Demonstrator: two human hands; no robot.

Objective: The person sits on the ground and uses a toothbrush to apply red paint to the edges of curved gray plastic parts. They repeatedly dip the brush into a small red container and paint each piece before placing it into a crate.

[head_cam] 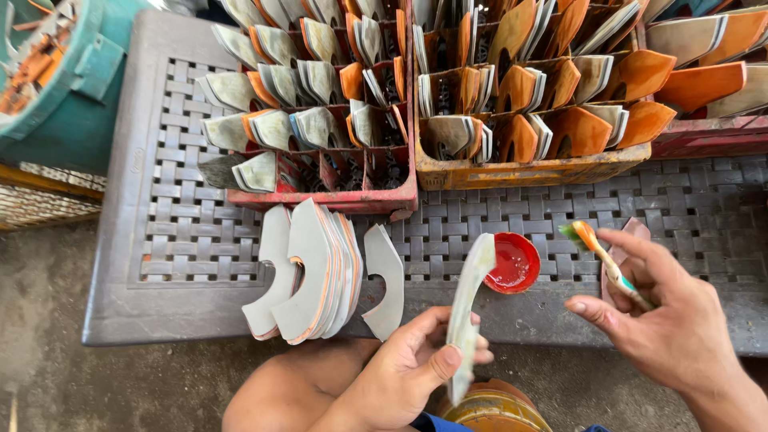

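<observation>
Gripping a curved grey piece (466, 308) edge-on above the table (192, 240) front, the left hand (404, 372) is closed around it. Right hand (668, 320) clasps a small brush (604, 260) with orange-tipped bristles, near a red paint lid (513, 262). Grey pieces stack (316, 268) lies left; crates (320, 104) stand behind.

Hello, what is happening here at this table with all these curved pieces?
A person holds one curved grey piece on edge in the left hand. The right hand holds a small brush with an orange-tipped head. A small round red dish of red-orange paint sits on the woven grey plastic table. A fanned stack of unpainted grey pieces lies beside it. The red crate and orange crate behind hold pieces with orange edges.
</observation>
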